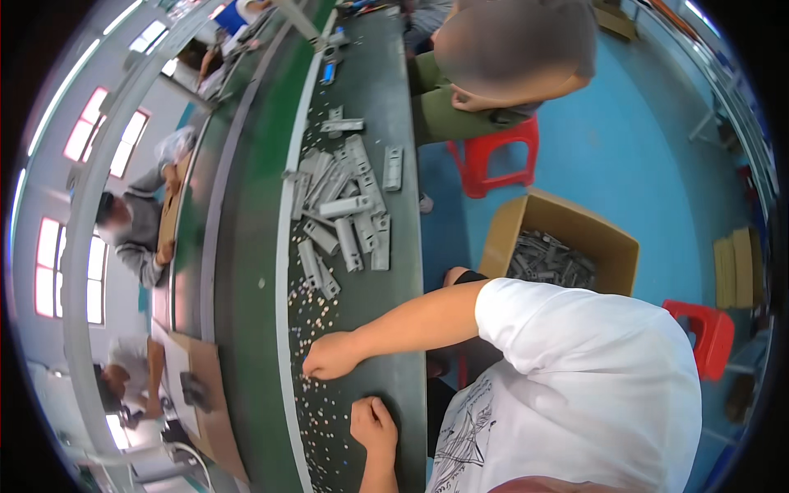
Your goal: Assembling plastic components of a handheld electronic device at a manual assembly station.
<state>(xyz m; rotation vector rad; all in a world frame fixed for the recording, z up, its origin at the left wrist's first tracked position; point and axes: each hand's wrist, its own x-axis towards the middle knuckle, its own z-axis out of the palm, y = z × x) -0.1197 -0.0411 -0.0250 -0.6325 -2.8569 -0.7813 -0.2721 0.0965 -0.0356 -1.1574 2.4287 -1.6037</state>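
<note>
The right hand [329, 357] is lowered to the work surface with its fingers drawn together, fingertips down among the small pale round pieces [306, 322]. Whether a piece is pinched between them cannot be told, because the back of the hand covers the grip. The left hand [374, 422] is nearer the torso, with its fingers curled inward. Its palm is hidden, so neither its degree of closure nor its contents can be determined.

The small pale round pieces are scattered on the long dark green bench [386, 300], around the right hand and along the edge bordered by a white raised strip [284, 320]. Beyond the right hand, a heap of grey elongated rectangular housings [353, 205] lies on the same bench, parts overlapping at various angles. One grey slotted housing [393, 168] lies separately beside the heap.

Across the strip runs a wide green conveyor belt [251, 329]. On the floor, on the opposite side of the bench, an open brown cardboard box [500, 238] contains many grey parts. Near it stands a red plastic stool [498, 144], occupied by a co-worker in olive trousers [448, 115].
</note>
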